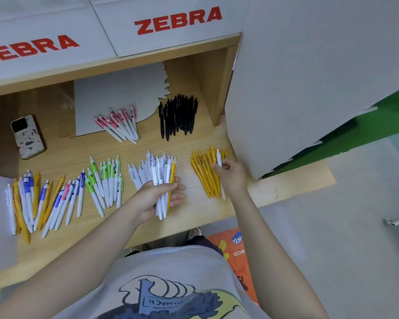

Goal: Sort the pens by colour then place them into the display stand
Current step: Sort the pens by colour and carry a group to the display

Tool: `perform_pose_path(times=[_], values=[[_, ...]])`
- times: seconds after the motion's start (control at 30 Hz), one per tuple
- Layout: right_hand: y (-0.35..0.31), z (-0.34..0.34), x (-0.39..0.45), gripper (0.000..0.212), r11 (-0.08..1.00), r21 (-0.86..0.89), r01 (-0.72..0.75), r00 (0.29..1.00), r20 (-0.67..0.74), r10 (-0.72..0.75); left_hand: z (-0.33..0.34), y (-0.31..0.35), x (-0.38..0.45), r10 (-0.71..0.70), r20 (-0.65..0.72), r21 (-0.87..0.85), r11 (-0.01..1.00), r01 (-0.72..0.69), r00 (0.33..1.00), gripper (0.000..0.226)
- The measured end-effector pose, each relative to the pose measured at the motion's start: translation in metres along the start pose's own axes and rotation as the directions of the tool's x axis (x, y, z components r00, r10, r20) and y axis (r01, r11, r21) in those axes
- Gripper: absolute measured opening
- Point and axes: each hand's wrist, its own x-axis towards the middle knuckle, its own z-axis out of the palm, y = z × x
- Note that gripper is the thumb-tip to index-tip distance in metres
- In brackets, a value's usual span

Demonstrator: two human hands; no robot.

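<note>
We note a pale wood-grain surface (115, 153) with slim plastic pens laid in fans. Left hand (156, 199): grip curled round a bundle of white pens (161, 194) with one yellow among them, held over the white pile (145, 171). Right hand (230, 178): grip pinching a single white pen (219, 158) lying across the yellow pile (205, 171). Farther back lie the black pens (177, 116) and pink-clipped pens (120, 124); left, green-clipped pens (105, 180) and a mixed heap (39, 199). A phone (27, 136) lies nearby.

A wooden counter (286, 192) is backed by white panels (171, 31) lettered ZEBRA. Grey floor (332, 249) and a green strip (378, 120) are seen alongside.
</note>
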Motion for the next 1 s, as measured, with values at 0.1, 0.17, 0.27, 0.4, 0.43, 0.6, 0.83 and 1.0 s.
perform_pose_path(times=[0.1,0.17,0.27,0.4,0.43,0.6,0.83,1.0], values=[[0.002,0.006,0.003,0.023,1.0,-0.022,0.001,1.0,-0.012,-0.001,-0.001,-0.001,0.001,0.015,-0.032,-0.028,0.999,-0.016,0.999,0.023],[0.003,0.007,0.002,0.029,1.0,-0.007,0.004,0.999,-0.042,-0.004,-0.004,0.0,-0.001,0.008,-0.039,-0.058,0.998,-0.011,0.999,0.023],[-0.001,0.005,-0.004,0.04,0.998,0.0,0.061,0.993,-0.098,-0.06,-0.013,-0.001,-0.002,0.023,-0.078,-0.107,0.994,-0.031,0.997,0.023],[-0.025,0.018,-0.016,0.037,0.987,0.089,0.133,0.991,-0.017,-0.132,-0.029,-0.006,-0.004,0.011,-0.183,-0.215,0.975,-0.051,0.983,0.029],[-0.029,0.027,-0.017,0.034,0.988,0.114,0.107,0.993,0.041,-0.112,-0.034,-0.007,-0.006,-0.006,-0.199,-0.245,0.969,-0.044,0.98,0.03],[-0.038,0.083,-0.013,0.011,0.996,0.081,-0.03,0.95,0.313,0.003,-0.058,-0.009,-0.018,-0.035,-0.198,-0.341,0.939,-0.035,0.98,0.019],[-0.043,0.134,-0.013,0.024,0.998,-0.063,0.001,0.94,0.342,0.021,-0.079,-0.012,-0.024,0.003,-0.303,-0.326,0.939,-0.107,0.953,0.016],[-0.047,0.134,-0.013,0.044,0.98,-0.178,0.092,0.941,0.336,-0.027,-0.081,-0.016,-0.028,0.025,-0.3,-0.309,0.943,-0.122,0.954,0.015]])
